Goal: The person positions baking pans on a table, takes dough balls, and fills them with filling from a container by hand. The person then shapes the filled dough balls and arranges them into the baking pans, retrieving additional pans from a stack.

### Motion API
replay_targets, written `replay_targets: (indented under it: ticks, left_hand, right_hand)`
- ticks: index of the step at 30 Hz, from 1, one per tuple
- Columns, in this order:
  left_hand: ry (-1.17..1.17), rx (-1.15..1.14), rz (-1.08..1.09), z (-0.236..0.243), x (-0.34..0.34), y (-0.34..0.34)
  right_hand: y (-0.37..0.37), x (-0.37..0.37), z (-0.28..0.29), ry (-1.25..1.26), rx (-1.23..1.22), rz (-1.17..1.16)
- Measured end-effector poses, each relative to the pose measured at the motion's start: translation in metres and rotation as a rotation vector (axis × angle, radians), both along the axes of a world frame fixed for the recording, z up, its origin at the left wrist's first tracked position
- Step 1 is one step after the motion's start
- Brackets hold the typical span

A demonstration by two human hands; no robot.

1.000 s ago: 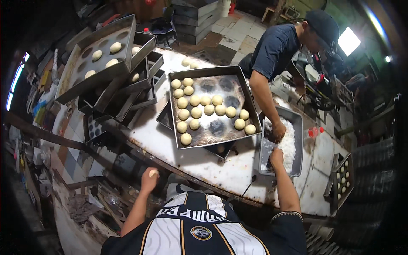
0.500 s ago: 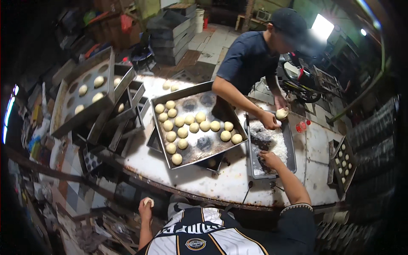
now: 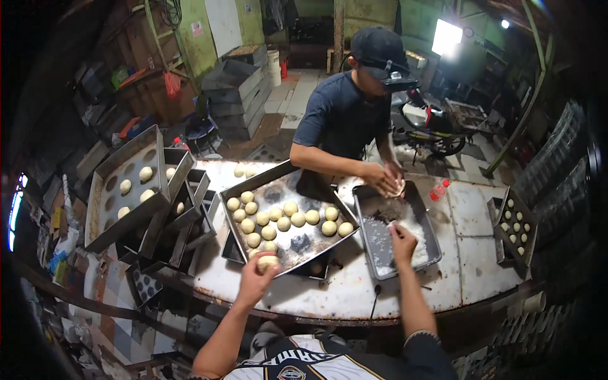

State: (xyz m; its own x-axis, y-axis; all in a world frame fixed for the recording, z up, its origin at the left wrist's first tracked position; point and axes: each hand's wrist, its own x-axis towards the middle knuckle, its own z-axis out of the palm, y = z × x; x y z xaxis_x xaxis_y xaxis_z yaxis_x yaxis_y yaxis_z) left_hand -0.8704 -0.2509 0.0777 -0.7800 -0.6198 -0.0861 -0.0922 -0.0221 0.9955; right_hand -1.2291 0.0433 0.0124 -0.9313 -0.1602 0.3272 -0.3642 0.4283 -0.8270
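Beyond the left hand (image 3: 256, 278), the stained white tabletop (image 3: 345, 288) is covered by a dark tray (image 3: 318, 268), overlain by a baking tray (image 3: 294, 256). A grey tub (image 3: 380, 253) is set under the right hand (image 3: 401, 242), a red-capped bottle (image 3: 438, 191) placed beyond; between the hands, a dark spoon (image 3: 378, 290) is laid.

Dough balls (image 3: 312, 216), stacked metal trays (image 3: 126, 227) and a worktable (image 3: 475, 258) show a bakery workshop.

ahead of me a green wall (image 3: 196, 50), a tall white panel (image 3: 223, 26), a patchwork tiled floor (image 3: 288, 102), a glaring rectangle of light (image 3: 447, 38) high to my right, my worn white desk (image 3: 478, 215)
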Motion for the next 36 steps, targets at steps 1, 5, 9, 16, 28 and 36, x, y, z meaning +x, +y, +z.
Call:
replay_targets:
  ticks: [1,5,9,16,28,36]
  left_hand:
    - [0.008,0.026,-0.058,0.003,-0.023,0.009]
    - [0.103,0.018,-0.199,0.012,-0.082,0.062]
    - [0.173,-0.158,-0.019,0.019,-0.058,0.095]
    - [0.212,0.409,0.127,0.033,0.024,0.025]
    - [0.282,0.345,-0.499,0.032,0.154,-0.086]
    - [0.439,0.143,-0.605,0.047,0.177,-0.12]
  right_hand:
    - [-0.016,0.027,0.015,-0.062,-0.111,-0.027]
    - [-0.098,0.144,0.058,-0.075,-0.588,0.099]
    - [-0.144,0.207,0.094,0.248,-0.389,0.1]
    - [-0.173,0.285,0.145,0.51,-0.205,0.327]
    - [-0.223,0.405,0.172,0.423,0.396,0.672]
    - [-0.238,0.467,0.154,0.043,-0.219,0.456]
